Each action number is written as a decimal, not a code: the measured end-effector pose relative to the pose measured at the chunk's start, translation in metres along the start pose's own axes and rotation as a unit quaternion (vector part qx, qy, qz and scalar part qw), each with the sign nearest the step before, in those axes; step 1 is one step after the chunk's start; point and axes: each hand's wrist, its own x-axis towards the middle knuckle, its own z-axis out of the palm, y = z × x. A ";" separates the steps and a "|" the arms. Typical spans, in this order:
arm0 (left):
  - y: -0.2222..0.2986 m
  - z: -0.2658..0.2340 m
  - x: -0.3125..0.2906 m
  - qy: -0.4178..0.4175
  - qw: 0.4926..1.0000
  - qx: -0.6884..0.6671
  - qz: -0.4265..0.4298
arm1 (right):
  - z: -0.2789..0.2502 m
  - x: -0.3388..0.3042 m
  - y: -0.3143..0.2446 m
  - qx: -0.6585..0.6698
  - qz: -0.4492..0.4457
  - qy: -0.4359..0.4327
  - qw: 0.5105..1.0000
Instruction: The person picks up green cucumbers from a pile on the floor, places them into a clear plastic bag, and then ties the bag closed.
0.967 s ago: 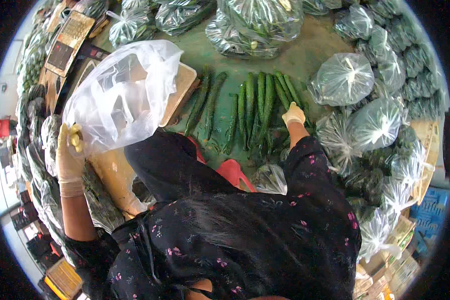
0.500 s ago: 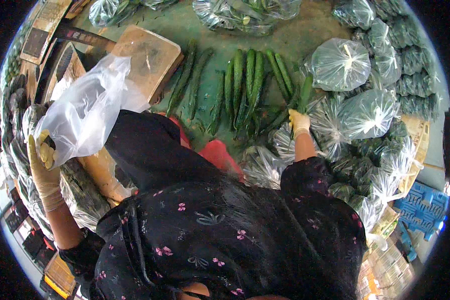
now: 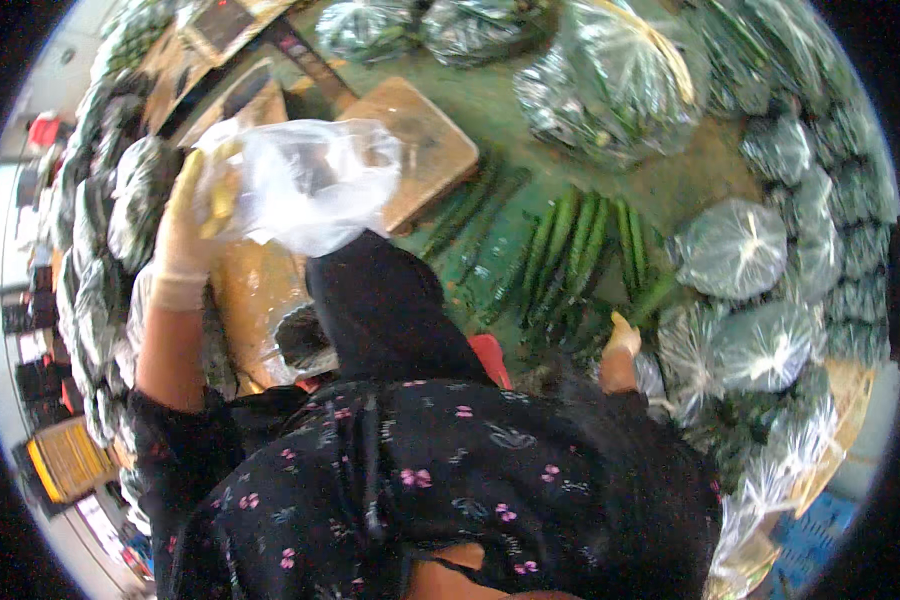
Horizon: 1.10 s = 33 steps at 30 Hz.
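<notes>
My left hand (image 3: 192, 215), in a pale glove, is closed on the edge of a clear plastic bag (image 3: 305, 185). The bag hangs partly spread over the near edge of a wooden board. On the right, my gloved right hand (image 3: 622, 338) is closed around the near end of a cucumber (image 3: 656, 297), whose far end points away to the right. Just left of that hand, a row of long green cucumbers (image 3: 580, 240) lies side by side on the green surface. Two darker cucumbers (image 3: 465, 210) lie apart from them, beside the board.
The wooden board (image 3: 420, 140) rests at the back left. Bagged cucumbers (image 3: 610, 85) stand at the back. More tied clear bags (image 3: 735, 248) crowd the right side. Wrapped bundles (image 3: 95, 270) are stacked along the left. A blue crate (image 3: 815, 545) is at the lower right.
The view has swung, shifting the scene rightward and down. My left hand has brought the bag inward toward the board, and its mouth looks wider. My right hand stays by the cucumbers.
</notes>
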 end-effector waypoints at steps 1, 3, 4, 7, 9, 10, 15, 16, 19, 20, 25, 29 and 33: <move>0.001 0.005 0.006 -0.021 0.994 -0.101 -0.033 | -0.004 -0.016 -0.004 0.063 -0.036 -0.020 0.997; 0.036 0.040 0.011 -0.144 0.919 -0.332 -0.159 | -0.003 -0.054 -0.044 0.172 -0.077 -0.080 0.979; 0.046 0.052 0.009 -0.155 0.922 -0.329 -0.136 | -0.002 -0.072 -0.062 0.222 -0.079 -0.125 0.964; 0.057 0.066 0.004 -0.173 0.935 -0.295 -0.093 | 0.019 -0.107 -0.128 0.258 -0.150 -0.311 0.902; 0.066 0.079 0.005 -0.119 0.968 -0.199 -0.094 | 0.038 -0.150 -0.186 0.347 -0.188 -0.390 0.832; 0.071 0.077 0.003 -0.118 0.968 -0.204 -0.087 | 0.046 -0.178 -0.218 0.380 -0.211 -0.461 0.774; 0.097 0.096 -0.004 -0.080 0.934 -0.317 -0.147 | 0.077 -0.305 -0.313 0.403 -0.364 -0.607 0.580; 0.101 0.095 -0.006 -0.142 0.926 -0.318 -0.145 | 0.085 -0.323 -0.319 0.393 -0.386 -0.625 0.553; 0.116 0.084 -0.019 -0.220 0.907 -0.343 -0.103 | 0.115 -0.349 -0.309 0.248 -0.456 -0.676 0.524; 0.127 0.089 -0.028 -0.092 0.943 -0.316 -0.057 | 0.131 -0.349 -0.300 0.157 -0.452 -0.698 0.533; 0.111 0.072 -0.016 -0.183 0.960 -0.186 -0.103 | 0.175 -0.250 -0.268 -0.370 -0.597 -0.490 0.516; 0.062 0.100 0.001 -0.142 0.978 -0.034 -0.151 | 0.137 -0.207 -0.283 -0.428 -0.636 -0.411 0.494; 0.010 0.120 0.018 -0.289 0.803 0.515 0.082 | 0.080 -0.189 -0.294 -0.383 -0.577 -0.474 0.544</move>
